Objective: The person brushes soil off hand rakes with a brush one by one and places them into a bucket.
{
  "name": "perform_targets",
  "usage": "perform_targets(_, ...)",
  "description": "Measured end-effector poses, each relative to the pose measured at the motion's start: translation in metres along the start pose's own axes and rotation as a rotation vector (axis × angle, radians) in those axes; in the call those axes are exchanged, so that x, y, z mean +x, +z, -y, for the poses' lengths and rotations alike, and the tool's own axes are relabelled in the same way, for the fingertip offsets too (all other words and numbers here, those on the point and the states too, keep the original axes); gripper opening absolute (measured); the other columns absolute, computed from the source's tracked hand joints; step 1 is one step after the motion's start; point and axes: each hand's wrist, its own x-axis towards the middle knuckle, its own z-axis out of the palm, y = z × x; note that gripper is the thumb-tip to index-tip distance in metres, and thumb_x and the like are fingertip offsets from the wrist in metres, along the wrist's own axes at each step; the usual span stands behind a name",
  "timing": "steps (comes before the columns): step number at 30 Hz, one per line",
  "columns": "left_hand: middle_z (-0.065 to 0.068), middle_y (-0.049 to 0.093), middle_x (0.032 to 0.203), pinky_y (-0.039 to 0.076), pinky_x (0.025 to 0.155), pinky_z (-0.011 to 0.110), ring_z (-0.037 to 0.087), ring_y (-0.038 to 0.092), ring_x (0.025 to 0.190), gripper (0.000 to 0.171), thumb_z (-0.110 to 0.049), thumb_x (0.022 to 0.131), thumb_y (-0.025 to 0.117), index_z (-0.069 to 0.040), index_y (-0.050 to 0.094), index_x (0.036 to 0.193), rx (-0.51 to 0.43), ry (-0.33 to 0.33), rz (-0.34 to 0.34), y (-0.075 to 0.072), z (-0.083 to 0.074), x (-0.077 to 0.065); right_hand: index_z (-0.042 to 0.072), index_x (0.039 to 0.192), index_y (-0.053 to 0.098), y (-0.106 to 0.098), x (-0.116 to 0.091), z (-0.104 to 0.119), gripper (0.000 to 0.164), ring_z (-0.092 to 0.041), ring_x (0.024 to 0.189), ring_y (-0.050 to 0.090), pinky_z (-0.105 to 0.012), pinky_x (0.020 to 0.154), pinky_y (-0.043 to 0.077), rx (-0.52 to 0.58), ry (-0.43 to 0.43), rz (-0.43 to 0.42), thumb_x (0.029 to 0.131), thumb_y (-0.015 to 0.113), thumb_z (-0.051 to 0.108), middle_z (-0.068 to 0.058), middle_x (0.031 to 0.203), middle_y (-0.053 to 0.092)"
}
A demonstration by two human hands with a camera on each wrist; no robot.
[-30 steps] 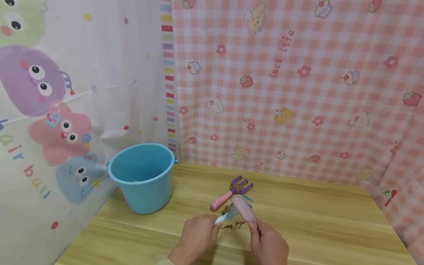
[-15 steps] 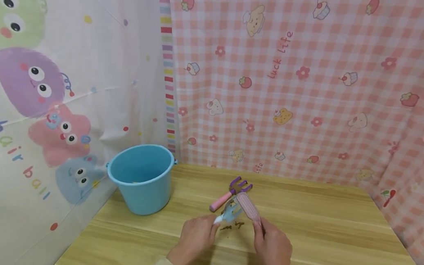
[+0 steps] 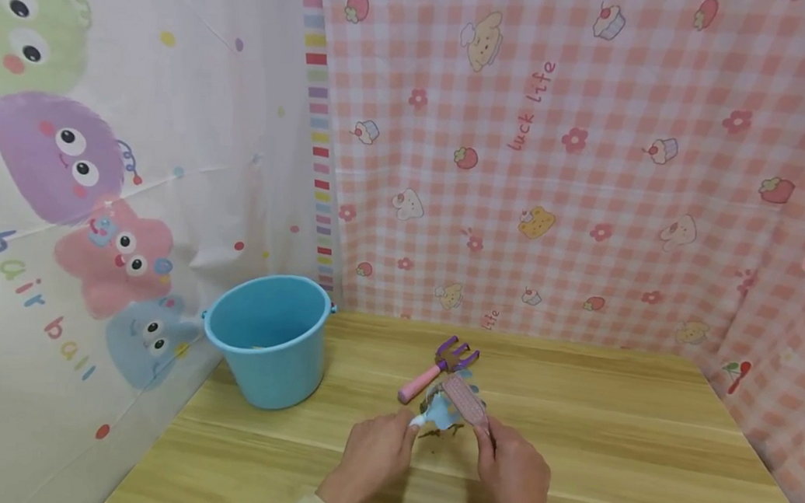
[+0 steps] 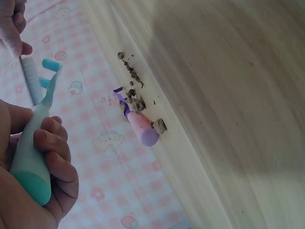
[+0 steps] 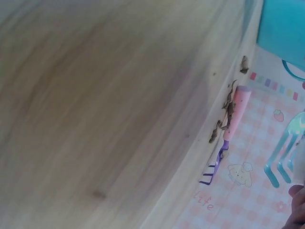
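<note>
My left hand (image 3: 371, 448) grips the pale handle of a light-blue hand rake (image 3: 440, 414), whose handle (image 4: 33, 148) and curled fingers show in the left wrist view. My right hand (image 3: 517, 466) holds a pink brush (image 3: 465, 400) by its handle, over the rake's tines. Which way the bristles face, and whether they touch the metal, I cannot tell. In the right wrist view the blue tines (image 5: 286, 148) appear at the right edge. Just behind the held tools lies a second hand rake (image 3: 420, 383), with pink handle and purple tines. Brown dirt clumps (image 4: 138, 103) are scattered beside it.
A light-blue bucket (image 3: 275, 375) stands at the left of the wooden table (image 3: 608, 422). Behind the table hangs a pink checked cloth (image 3: 590, 179). A white cartoon-printed sheet (image 3: 227, 153) covers the left side.
The brush rises slightly and moves right, then comes back down and left over the rake. The blue rake turns so its head shows at a different angle. Both hands keep their holds.
</note>
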Motion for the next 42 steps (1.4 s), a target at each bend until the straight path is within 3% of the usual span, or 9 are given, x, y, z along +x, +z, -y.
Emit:
perform_targets(6,-0.008,0.043,0.059,0.036,0.048,0.032,0.011,0.044,0.052,0.022,-0.025,0.099,0.056,-0.019,0.051,0.079,-0.013,-0.024,0.046,0.003,0.002,0.000,0.007,0.097,0.074,0.003,-0.003,-0.002,0.015,-0.029,0.054,0.064,-0.041,0.038,0.040,-0.026,-0.027,-0.074,0.088,0.075,0.020,-0.010,0.072,0.068)
perform_targets(13,-0.009,0.043,0.059,0.035,0.048,0.029,0.008,0.041,0.052,0.020,-0.028,0.098,0.059,-0.018,0.056,0.081,-0.061,-0.023,0.052,0.001,0.002,0.000,0.007,0.103,0.074,0.008,-0.004,-0.003,0.020,-0.022,0.052,0.061,-0.036,0.039,0.042,-0.054,-0.052,0.008,0.089,0.073,0.021,-0.007,0.074,0.068)
perform_targets(17,-0.009,0.047,0.062,0.035,0.049,0.027,0.007,0.043,0.053,0.016,-0.030,0.094,0.066,-0.016,0.063,0.089,-0.084,-0.023,0.062,0.000,0.002,-0.001,0.006,0.100,0.074,0.010,-0.006,-0.008,0.020,-0.027,0.053,0.063,-0.039,0.039,0.042,-0.083,-0.080,-0.035,0.088,0.075,0.020,-0.007,0.074,0.068)
perform_targets(22,-0.007,0.049,0.064,0.036,0.049,0.029,0.009,0.045,0.054,0.014,-0.030,0.093,0.068,-0.017,0.063,0.093,-0.031,-0.012,0.053,0.000,0.003,-0.001,0.003,0.099,0.072,0.010,-0.007,-0.012,0.020,-0.029,0.054,0.064,-0.040,0.038,0.043,-0.129,-0.123,-0.055,0.086,0.076,0.018,-0.011,0.078,0.069)
perform_targets(27,-0.008,0.050,0.064,0.037,0.050,0.028,0.009,0.048,0.055,0.018,-0.030,0.094,0.067,-0.019,0.059,0.082,0.061,0.026,0.013,-0.001,0.003,0.000,0.004,0.095,0.073,0.007,-0.003,-0.009,0.017,-0.027,0.052,0.062,-0.040,0.038,0.043,-0.106,-0.093,-0.067,0.086,0.076,0.018,-0.010,0.075,0.068)
perform_targets(29,-0.008,0.052,0.064,0.037,0.049,0.027,0.009,0.050,0.055,0.021,-0.031,0.095,0.066,-0.020,0.058,0.079,0.093,0.053,-0.018,-0.001,0.002,0.001,0.007,0.089,0.072,0.007,-0.001,-0.005,0.013,-0.023,0.050,0.059,-0.039,0.039,0.042,-0.066,-0.075,-0.040,0.088,0.074,0.020,-0.007,0.070,0.066)
perform_targets(34,-0.007,0.051,0.062,0.038,0.047,0.028,0.011,0.052,0.054,0.026,-0.031,0.094,0.066,-0.019,0.055,0.074,0.154,0.096,-0.065,-0.003,-0.002,0.004,0.010,0.091,0.074,0.006,0.000,0.000,0.014,-0.016,0.052,0.056,-0.036,0.041,0.041,-0.030,-0.018,0.087,0.092,0.070,0.023,-0.003,0.069,0.065)
perform_targets(42,-0.006,0.046,0.061,0.038,0.047,0.029,0.011,0.049,0.052,0.028,-0.032,0.095,0.065,-0.018,0.054,0.074,0.182,0.077,-0.025,-0.002,-0.003,0.002,0.007,0.095,0.073,0.005,-0.003,-0.005,0.015,-0.028,0.055,0.064,-0.040,0.041,0.044,-0.097,-0.070,0.065,0.090,0.072,0.021,-0.008,0.077,0.070)
